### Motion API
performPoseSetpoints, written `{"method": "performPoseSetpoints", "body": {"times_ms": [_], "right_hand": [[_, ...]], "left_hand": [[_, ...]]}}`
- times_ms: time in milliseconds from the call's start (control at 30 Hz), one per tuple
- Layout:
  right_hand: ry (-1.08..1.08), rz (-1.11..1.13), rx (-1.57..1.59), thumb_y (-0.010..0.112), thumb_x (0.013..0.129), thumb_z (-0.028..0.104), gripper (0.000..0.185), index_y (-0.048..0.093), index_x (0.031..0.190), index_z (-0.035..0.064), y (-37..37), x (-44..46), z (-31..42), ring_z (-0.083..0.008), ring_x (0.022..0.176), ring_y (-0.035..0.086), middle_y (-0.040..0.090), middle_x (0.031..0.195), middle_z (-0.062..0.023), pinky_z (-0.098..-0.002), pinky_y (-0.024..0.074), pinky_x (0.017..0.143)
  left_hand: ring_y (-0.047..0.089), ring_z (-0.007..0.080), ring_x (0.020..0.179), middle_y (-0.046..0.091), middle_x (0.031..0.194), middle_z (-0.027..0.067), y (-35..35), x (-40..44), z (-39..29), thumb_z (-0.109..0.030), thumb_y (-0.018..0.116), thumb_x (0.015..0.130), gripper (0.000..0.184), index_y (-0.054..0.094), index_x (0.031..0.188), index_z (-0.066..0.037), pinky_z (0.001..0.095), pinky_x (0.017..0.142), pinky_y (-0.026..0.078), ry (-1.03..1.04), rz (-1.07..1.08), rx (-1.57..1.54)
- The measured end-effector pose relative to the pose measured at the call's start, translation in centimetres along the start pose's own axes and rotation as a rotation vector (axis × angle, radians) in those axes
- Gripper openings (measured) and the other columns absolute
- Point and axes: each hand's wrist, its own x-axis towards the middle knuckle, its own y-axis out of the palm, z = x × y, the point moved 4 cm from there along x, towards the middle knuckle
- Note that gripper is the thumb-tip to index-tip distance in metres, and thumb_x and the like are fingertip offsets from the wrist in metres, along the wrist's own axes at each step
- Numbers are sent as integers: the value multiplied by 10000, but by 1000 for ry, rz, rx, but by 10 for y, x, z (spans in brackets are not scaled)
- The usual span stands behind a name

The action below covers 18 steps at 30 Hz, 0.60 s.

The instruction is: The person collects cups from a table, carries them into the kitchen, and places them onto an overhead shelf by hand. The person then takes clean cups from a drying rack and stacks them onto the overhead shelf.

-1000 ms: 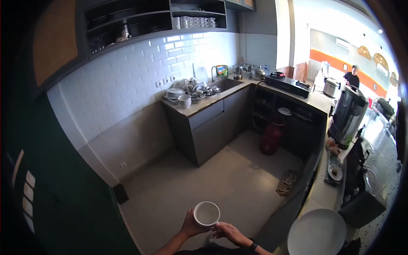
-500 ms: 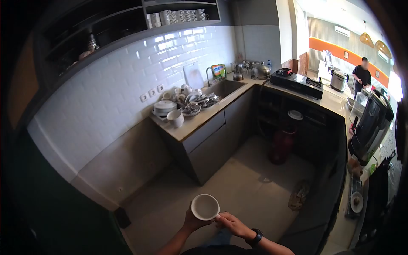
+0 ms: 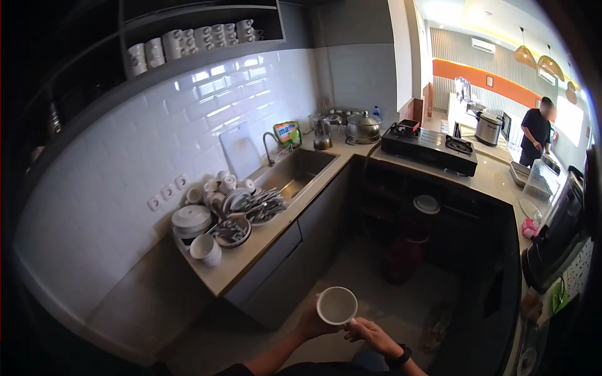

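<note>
A white cup (image 3: 337, 305) is held low in front of me, its open top facing up. My left hand (image 3: 311, 321) wraps round its left side. At its lower right, the fingers of my right hand (image 3: 371, 334) pinch the handle; a dark watch is on that wrist. Beyond the cup, on the counter (image 3: 251, 263), stand stacked white bowls (image 3: 205, 249), stacked plates (image 3: 191, 218) and a heap of cutlery (image 3: 260, 205) with more cups, left of the metal sink (image 3: 293, 178).
A gas stove (image 3: 433, 150) and a steel pot (image 3: 364, 128) stand on the far counter. Below is a red container (image 3: 401, 257). A dark counter front runs along the right. Overhead hangs a shelf of cups (image 3: 204, 39). A person (image 3: 536, 131) stands at back right.
The view has moved nearer to the sink counter and its dishes. Both hands still hold the cup, which is now further right in view. The person at the back appears larger.
</note>
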Motion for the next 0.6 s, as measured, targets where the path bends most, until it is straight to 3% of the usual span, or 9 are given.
{"method": "performPoseSetpoints", "body": {"times_ms": [33,133,333,600], "right_hand": [[2,7,-16,404,992,385,447,561,1093,-21,-19,15,4,-146,878,599,568,1026,-86,-284,498,759],[1,57,-63,409,990,388,450,559,1095,-23,-72,65,18,-150,875,603,569,1037,-89,-283,502,759],[54,217,-151,394,991,409,472,552,1148,-6,-165,179,70,-142,842,598,574,992,-74,-286,501,765],[-30,486,-272,370,998,409,459,546,1176,24,-228,326,160,-134,834,589,601,986,-56,-281,496,772]], "left_hand": [[567,203,1011,561,1075,96,8,21,9,-282,863,586,722,480,1153,-52,336,869,467,-42,-20,-228],[573,191,1010,571,1074,84,23,79,53,-307,869,585,742,470,1160,-59,331,878,471,-2,-58,-34],[606,204,1010,590,1101,84,37,191,122,-358,878,557,811,464,1184,-55,337,881,495,-311,-122,-113],[634,255,986,607,1106,118,2,306,168,-485,864,530,888,477,1203,-53,363,818,531,-318,-461,233]]}}
